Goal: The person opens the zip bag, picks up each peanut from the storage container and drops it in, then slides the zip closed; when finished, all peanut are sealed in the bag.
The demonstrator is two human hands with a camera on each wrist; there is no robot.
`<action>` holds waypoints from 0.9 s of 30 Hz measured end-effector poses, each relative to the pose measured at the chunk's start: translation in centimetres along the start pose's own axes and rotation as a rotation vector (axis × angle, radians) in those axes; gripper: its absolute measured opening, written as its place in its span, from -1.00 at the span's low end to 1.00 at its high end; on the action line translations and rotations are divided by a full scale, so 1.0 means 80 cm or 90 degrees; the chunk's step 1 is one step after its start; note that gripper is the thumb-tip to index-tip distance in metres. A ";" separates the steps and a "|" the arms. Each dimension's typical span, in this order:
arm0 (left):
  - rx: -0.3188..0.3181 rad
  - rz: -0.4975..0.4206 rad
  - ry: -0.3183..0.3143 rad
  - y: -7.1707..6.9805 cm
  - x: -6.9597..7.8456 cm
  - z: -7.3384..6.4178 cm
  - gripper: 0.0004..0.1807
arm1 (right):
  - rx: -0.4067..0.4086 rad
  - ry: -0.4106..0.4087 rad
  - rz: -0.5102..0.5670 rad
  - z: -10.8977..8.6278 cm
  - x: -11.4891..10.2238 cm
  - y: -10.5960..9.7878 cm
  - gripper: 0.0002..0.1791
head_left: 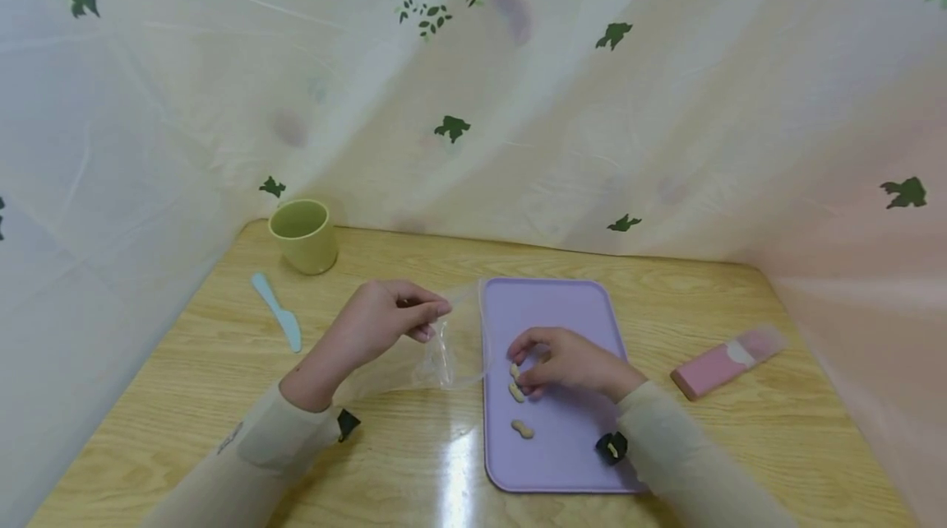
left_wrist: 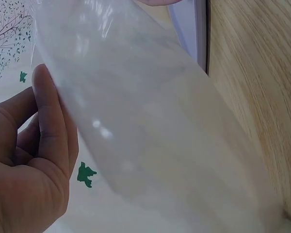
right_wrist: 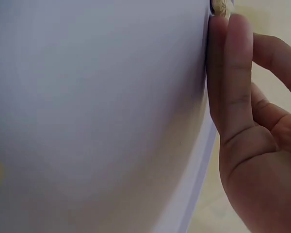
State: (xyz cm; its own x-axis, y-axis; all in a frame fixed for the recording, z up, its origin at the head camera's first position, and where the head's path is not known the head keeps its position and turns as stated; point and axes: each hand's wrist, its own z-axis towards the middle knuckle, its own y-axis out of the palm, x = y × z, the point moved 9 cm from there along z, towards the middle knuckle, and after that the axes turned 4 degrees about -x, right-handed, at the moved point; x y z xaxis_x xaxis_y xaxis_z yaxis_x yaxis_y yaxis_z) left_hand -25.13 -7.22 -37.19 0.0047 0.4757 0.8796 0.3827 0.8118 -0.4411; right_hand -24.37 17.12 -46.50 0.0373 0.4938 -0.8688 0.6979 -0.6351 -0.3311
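My left hand [head_left: 388, 318] pinches the edge of a clear plastic bag [head_left: 451, 355] between thumb and fingers. The bag hangs beside the lilac tray [head_left: 547, 462], its open end toward the tray; in the left wrist view the plastic bag [left_wrist: 150, 111] spreads wide past the fingers. Over the tray, my right hand [head_left: 570, 359] has thumb and fingertips around a peanut [head_left: 515, 370]. A second peanut [head_left: 516, 392] lies just below it, near the thumb. Farther toward me on the tray lies another peanut [head_left: 522, 429]. In the right wrist view, a peanut [right_wrist: 220, 7] shows at the fingertips.
A green cup [head_left: 305, 238] stands at the back left, with a light blue plastic knife [head_left: 279, 312] in front of it. Right of the tray lies a pink packet [head_left: 725, 362]. A printed curtain [head_left: 518, 100] surrounds the wooden table [head_left: 414, 462].
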 end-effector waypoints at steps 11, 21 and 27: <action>-0.002 -0.007 0.004 0.001 -0.001 0.000 -0.71 | 0.031 0.014 -0.046 0.003 -0.010 0.005 -0.75; -0.001 -0.006 0.004 0.001 -0.001 0.000 -0.72 | 0.045 0.015 -0.078 0.003 -0.015 0.008 -0.85; 0.002 0.007 0.001 0.000 -0.001 -0.001 -0.69 | 0.058 0.025 -0.082 0.002 -0.014 0.008 -0.87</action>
State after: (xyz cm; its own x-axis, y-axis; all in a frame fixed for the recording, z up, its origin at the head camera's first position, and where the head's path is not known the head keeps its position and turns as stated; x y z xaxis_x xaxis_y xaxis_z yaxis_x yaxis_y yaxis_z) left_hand -25.06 -7.32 -37.25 0.0102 0.4844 0.8748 0.3801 0.8073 -0.4515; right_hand -24.08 16.08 -45.76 -0.0193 0.5957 -0.8029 0.6305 -0.6160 -0.4722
